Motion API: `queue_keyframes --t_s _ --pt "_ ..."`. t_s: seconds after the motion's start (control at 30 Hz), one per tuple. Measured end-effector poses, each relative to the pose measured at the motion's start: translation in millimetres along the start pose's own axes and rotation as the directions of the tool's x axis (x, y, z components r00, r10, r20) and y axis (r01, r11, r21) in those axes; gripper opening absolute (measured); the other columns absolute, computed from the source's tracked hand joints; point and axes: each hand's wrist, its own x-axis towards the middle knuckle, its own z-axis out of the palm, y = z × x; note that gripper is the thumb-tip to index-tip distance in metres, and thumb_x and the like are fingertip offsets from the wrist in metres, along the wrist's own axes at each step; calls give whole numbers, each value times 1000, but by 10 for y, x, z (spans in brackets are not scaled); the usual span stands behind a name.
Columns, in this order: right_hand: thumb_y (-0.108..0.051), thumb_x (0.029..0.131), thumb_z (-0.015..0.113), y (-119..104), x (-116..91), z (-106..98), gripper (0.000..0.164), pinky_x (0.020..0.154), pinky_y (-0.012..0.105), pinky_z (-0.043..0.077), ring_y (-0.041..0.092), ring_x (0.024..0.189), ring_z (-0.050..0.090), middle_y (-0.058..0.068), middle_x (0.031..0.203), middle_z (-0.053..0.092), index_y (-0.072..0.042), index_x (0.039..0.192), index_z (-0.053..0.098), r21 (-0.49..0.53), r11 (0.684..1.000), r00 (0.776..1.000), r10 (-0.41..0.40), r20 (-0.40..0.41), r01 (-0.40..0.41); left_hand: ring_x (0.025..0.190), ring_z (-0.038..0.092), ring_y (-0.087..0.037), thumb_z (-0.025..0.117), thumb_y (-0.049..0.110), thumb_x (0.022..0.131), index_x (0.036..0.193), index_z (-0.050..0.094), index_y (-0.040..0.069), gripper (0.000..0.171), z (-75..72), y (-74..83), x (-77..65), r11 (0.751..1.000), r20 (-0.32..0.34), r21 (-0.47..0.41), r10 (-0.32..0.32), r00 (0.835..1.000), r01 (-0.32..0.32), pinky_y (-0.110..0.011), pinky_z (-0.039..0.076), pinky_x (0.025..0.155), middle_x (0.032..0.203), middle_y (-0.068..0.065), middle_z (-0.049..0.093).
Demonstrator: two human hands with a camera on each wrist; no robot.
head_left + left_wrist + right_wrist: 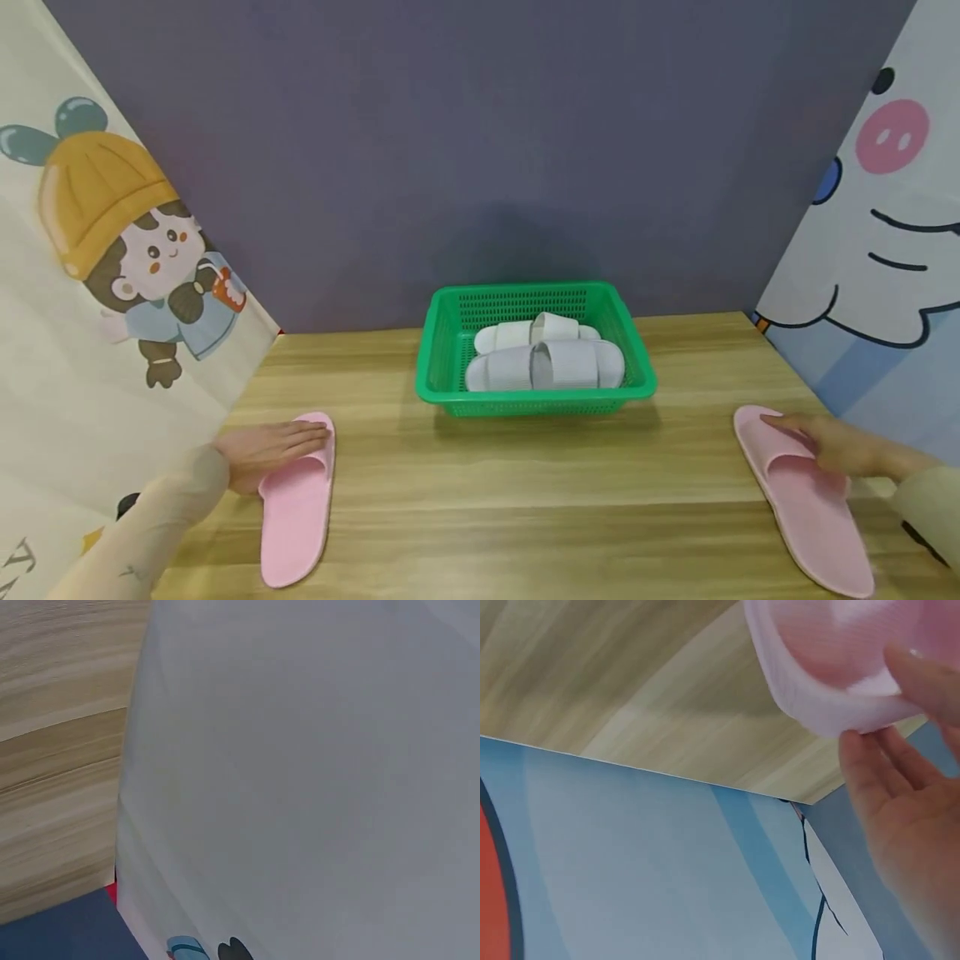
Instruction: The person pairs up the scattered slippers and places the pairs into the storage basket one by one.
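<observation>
On the left of the wooden table a pink slipper (295, 527) lies flat, toe toward the back wall. Across its strap my left hand (272, 450) rests with fingers extended; the left wrist view shows neither the hand nor the slipper. Over on the right, my right hand (836, 446) holds a second pink slipper (816, 523) near its toe. The right wrist view shows that slipper's rounded end (817, 709) pinched between thumb and fingers, raised off the table. Its heel slants toward the near right corner.
A green plastic basket (536, 403) stands at the table's back middle. Inside it lie white slippers (510, 369) on their sides. A dark grey wall (480, 150) rises behind, with cartoon-printed sheets (45, 350) along both sides. Bare wood (525, 508) lies between the two hands.
</observation>
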Motion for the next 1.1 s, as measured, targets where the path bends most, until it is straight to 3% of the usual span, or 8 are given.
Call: queue_keyframes --t_s 0.23,0.37,0.47,0.5,0.67,0.83,0.97,1.1 --pt "8 57 64 -107 17 -104 67 82 -6 20 -26 108 22 34 119 50 15 122 48 58 991 993 116 29 -117 115 45 -35 81 48 40 125 45 -7 107 -88 -27 132 969 -142 -168 -207 968 182 -29 10 116 124 -20 50" --pt "-3 62 72 -193 67 -202 67 72 2 35 11 113 50 41 117 47 19 120 46 32 971 971 238 2 -238 113 43 -35 80 42 39 125 43 -10 107 -148 -53 170 942 -192 -186 -315 929 281 -26 9 116 122 -22 48" --pt "-11 66 75 -234 111 -296 72 69 17 48 47 102 50 42 117 47 22 120 43 21 950 950 312 -23 -312 111 42 -37 77 39 39 125 41 -12 106 -214 -84 172 909 -241 -192 -409 880 370 -23 5 115 122 -25 48" --pt "-14 67 75 -235 119 -327 73 68 17 49 50 102 49 43 117 46 23 121 41 30 944 944 329 -36 -328 111 42 -38 77 38 39 125 41 -13 106 -240 -98 169 895 -261 -203 -440 859 396 -22 5 115 122 -26 48" --pt "-30 76 71 -241 122 -457 85 78 43 52 56 107 41 47 123 34 23 129 29 118 883 885 463 -55 -455 106 43 -41 72 43 52 124 43 -14 96 -365 -173 155 833 -343 -270 -552 760 483 -16 6 113 118 -29 48" --pt "-40 84 62 -274 104 -541 91 84 63 41 58 112 32 47 128 26 18 136 15 225 811 825 563 -48 -540 103 43 -42 49 65 71 124 44 -13 95 -453 -224 159 787 -395 -298 -617 681 541 -10 9 109 118 -28 47" --pt "-45 85 59 -325 109 -592 94 85 64 37 57 114 28 46 130 24 13 140 9 268 777 791 607 -76 -570 105 44 -41 44 70 72 125 45 -12 97 -501 -266 185 751 -414 -285 -657 630 596 -13 12 110 119 -27 48" --pt "-47 84 59 -388 133 -620 96 82 62 38 58 115 29 46 131 25 8 143 7 307 747 742 651 -161 -590 108 44 -41 43 72 70 127 44 -9 99 -541 -298 247 684 -404 -282 -721 563 673 -36 33 106 120 -27 48"
